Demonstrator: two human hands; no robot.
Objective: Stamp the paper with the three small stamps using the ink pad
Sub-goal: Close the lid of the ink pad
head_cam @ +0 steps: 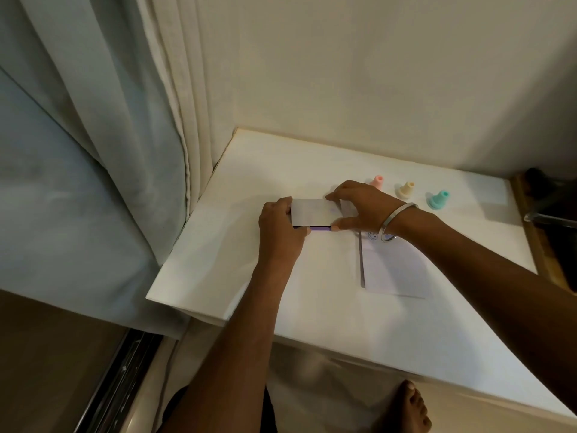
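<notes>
Head view looks down on a white table (312,307) set in a corner, with a curtain (109,120) hanging to its left. Both hands meet on the ink pad (312,212), a flat rectangular case with a pale grey lid and a purple edge showing along its near side. The left hand (279,231) grips the case's left end, thumb on the near edge and fingers curled around the far side. The right hand (362,207) spans the case's right end from above: its fingers rest on the far right corner of the lid and its thumb presses against the near right corner, so the case sits pinched between the two hands. A metal bangle (396,221) circles the right wrist.

The three small stamps stand in a row on the table beyond and to the right of the right hand. The pink stamp (377,182) is just behind the knuckles, the yellow stamp (405,189) next to it, and the green stamp (437,200) farthest right; they stand apart from each other.

The paper (393,270) lies flat on the table under and in front of the right wrist, to the right of the ink pad. A smiley mark (372,235) shows near its far left corner; the bangle hides part of the sheet beside it.

A bare foot (409,407) shows below the table's near edge.
</notes>
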